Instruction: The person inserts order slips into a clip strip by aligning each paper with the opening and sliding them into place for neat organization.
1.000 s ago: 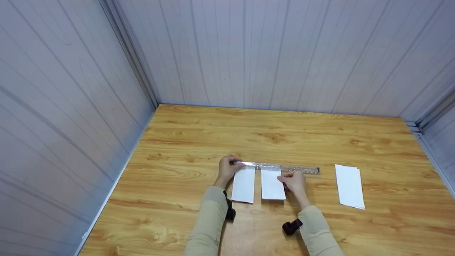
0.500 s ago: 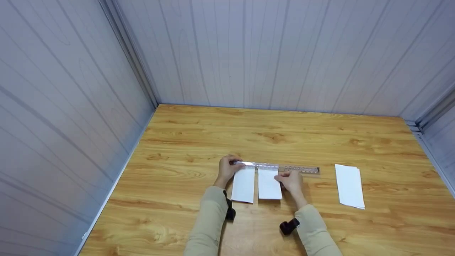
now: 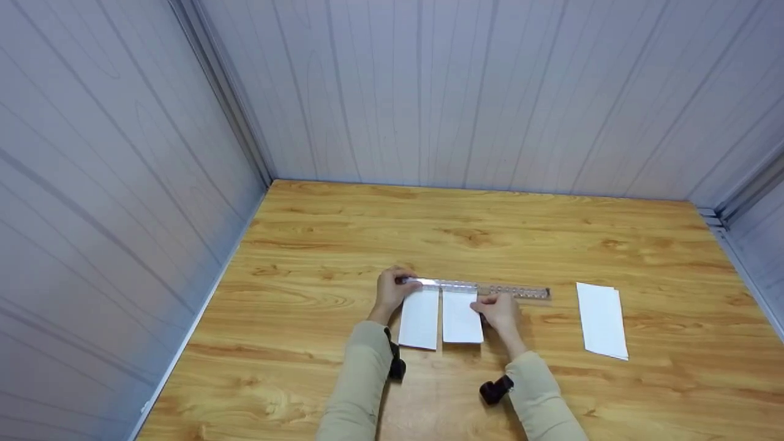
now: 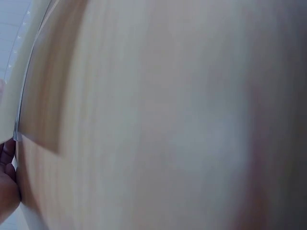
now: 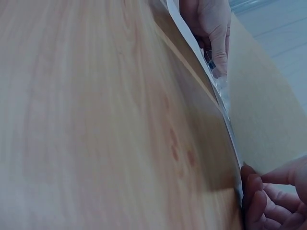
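Observation:
My left hand [image 3: 392, 295] pinches the left end of a clear ruler-like plastic strip [image 3: 514, 292], which lies crosswise over the paper tops. Below that hand a white paper piece [image 3: 419, 321] lies on the table. Beside it, a narrow gap away, is a second white paper piece [image 3: 460, 318], its top edge at the strip. My right hand [image 3: 501, 311] pinches the right edge of this second piece between thumb and fingers. In the right wrist view, the right hand [image 5: 276, 196] grips the paper's [image 5: 261, 105] corner, with the left hand [image 5: 208, 24] beyond.
More white paper [image 3: 602, 321], at least two overlapping pieces, lies at the right. The wood-grain table [image 3: 343, 239] meets a pale panel wall [image 3: 453, 92] at the back and another wall [image 3: 110, 202] at the left.
My right hand has moved left with the second paper piece, narrowing the gap to the first piece. The left hand and the strip stay in place.

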Demonstrator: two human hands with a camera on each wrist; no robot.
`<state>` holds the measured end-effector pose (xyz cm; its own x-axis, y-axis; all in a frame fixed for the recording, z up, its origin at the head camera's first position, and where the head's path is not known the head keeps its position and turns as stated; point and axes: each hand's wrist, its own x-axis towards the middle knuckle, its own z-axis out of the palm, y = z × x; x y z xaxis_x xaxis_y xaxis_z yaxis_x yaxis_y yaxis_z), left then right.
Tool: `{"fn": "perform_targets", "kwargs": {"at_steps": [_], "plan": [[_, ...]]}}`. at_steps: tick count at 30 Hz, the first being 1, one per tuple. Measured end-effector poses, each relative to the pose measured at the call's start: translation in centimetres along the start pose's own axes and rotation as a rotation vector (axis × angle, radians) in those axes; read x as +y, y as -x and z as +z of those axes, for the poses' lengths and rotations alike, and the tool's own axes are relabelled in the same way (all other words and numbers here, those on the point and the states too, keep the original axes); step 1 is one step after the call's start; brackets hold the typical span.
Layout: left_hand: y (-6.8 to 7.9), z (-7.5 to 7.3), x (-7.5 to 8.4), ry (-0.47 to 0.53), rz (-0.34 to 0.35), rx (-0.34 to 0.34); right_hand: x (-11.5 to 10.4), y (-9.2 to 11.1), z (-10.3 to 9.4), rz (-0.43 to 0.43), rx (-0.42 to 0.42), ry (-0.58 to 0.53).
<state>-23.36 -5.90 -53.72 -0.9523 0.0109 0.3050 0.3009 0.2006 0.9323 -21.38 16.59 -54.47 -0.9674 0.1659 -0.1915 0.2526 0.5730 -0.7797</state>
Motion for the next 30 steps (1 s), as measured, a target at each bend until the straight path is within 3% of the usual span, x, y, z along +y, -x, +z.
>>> {"fn": "perform_targets", "kwargs": {"at_steps": [9,19,27,30], "plan": [[-0.1,0.0,0.2,-0.028,-0.021,-0.001,-0.2,0.0,0.5,-0.026,0.003,-0.055],[0.1,0.0,0.2,-0.028,-0.030,-0.008,-0.2,-0.1,0.7,-0.039,0.022,-0.033],[-0.7,0.5,-3.8,-0.074,0.000,0.025,-0.4,-0.1,0.6,-0.004,-0.001,-0.065],[-0.8,0.5,-3.8,-0.099,-0.014,0.025,-0.3,-0.2,0.6,0.010,-0.015,-0.094]]}}
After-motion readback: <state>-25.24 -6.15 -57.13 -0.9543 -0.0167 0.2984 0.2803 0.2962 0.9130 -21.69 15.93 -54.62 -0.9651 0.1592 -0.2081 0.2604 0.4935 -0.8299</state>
